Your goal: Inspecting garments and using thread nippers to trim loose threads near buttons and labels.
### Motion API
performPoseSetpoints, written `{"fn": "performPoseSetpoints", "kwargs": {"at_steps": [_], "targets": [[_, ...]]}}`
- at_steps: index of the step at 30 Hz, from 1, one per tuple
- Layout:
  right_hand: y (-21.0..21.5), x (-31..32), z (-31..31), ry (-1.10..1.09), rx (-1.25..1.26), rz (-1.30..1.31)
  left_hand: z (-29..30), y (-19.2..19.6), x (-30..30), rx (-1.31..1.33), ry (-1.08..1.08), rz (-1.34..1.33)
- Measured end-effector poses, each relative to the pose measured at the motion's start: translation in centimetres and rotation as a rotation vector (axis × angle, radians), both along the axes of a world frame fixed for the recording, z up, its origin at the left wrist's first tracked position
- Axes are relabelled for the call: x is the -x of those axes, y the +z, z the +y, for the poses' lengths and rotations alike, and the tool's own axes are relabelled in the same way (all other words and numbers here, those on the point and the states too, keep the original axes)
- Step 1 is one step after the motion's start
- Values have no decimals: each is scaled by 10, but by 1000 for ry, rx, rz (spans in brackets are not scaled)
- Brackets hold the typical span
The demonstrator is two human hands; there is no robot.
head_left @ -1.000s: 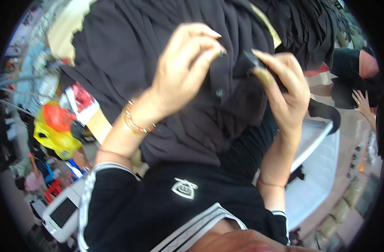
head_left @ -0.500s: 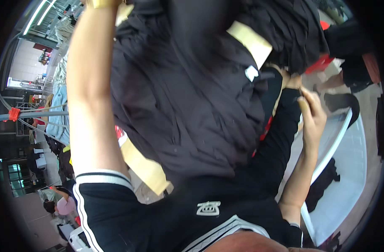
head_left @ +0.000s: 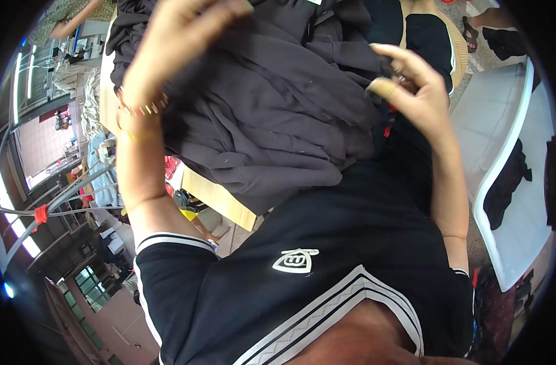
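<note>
A heap of dark grey-brown cloth (head_left: 272, 103) spreads in front of me and drapes down over my lap. Over its far left part is my left hand (head_left: 180, 39), slightly blurred, its thumb stretched out and some fingers cut off by the upper edge. A reddish bracelet (head_left: 143, 108) and a yellow band circle that wrist. By the cloth's right side, my right hand (head_left: 414, 91) has thumb and fingers apart, with no cloth visibly gripped. A yellowish cover (head_left: 384, 88) sits on its thumb.
A pale wooden board (head_left: 220, 198) shows under the cloth on the left. To my right stands a white bin (head_left: 524, 237) with dark cloth (head_left: 509, 185) inside. Another person's arm (head_left: 77, 21) appears at upper left, a sandalled foot (head_left: 470, 33) at upper right.
My left hand has come back into view from the upper edge. My right hand has moved up and left, toward the cloth. The cloth has shifted and lies flatter.
</note>
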State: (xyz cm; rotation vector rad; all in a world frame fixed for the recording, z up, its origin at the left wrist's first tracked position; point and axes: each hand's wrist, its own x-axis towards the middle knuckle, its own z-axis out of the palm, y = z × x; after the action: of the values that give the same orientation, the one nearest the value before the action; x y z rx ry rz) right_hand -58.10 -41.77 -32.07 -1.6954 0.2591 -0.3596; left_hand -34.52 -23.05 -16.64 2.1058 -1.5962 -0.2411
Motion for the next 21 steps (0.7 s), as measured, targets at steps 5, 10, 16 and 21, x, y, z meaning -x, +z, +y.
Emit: {"fn": "performPoseSetpoints", "kwargs": {"at_steps": [5,10,16,21], "targets": [[-24,-1,25,266,20,180,30,-41,11,-306,-325,-238],[5,-2,-12,109,-293,-309,34,-20,6,-57,-51,75],[52,-21,-63,-51,-596,-383,-10,-7,13,311,122,355],[36,-15,-62,-145,-644,-322,-5,-19,2,272,32,210]]}}
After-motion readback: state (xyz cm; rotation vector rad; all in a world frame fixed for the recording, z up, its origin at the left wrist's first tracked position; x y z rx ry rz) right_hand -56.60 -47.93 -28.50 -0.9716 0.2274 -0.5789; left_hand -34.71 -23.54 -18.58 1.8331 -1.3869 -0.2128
